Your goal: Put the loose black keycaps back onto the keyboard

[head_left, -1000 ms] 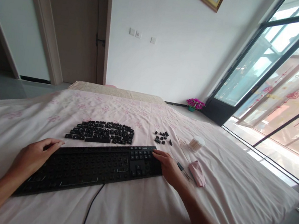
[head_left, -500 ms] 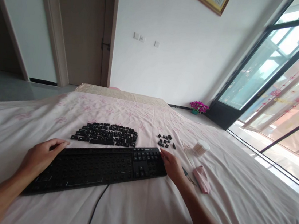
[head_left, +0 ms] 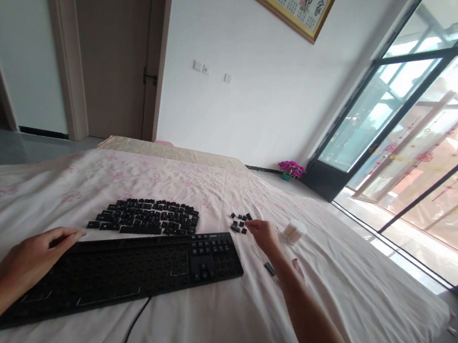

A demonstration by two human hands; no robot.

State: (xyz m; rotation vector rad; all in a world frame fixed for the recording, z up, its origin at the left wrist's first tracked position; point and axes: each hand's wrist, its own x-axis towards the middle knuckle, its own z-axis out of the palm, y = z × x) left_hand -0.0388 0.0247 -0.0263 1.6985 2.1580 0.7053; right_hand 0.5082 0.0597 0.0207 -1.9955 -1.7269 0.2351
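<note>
Right hand (head_left: pixel 265 233) was pinched at the small keycap cluster (head_left: pixel 236 229), left hand (head_left: pixel 35 253) curled at the keyboard's (head_left: pixel 130 278) left end on the bed (head_left: pixel 200 325), couldn't tell if either gripped anything, number pad (head_left: pixel 216 246) part-capped, main section (head_left: pixel 115 263) looking bare.

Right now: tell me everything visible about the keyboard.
Long black keyboard, plastic by its look, lying aslant on the pale sheet, left end nearer the camera. Some keycaps sit toward the right end, where a small pale marking shows near the far edge; the main section looks bare of them. A dark cable runs from the near edge. The left hand covers part of its left end, apparently touching.
</note>
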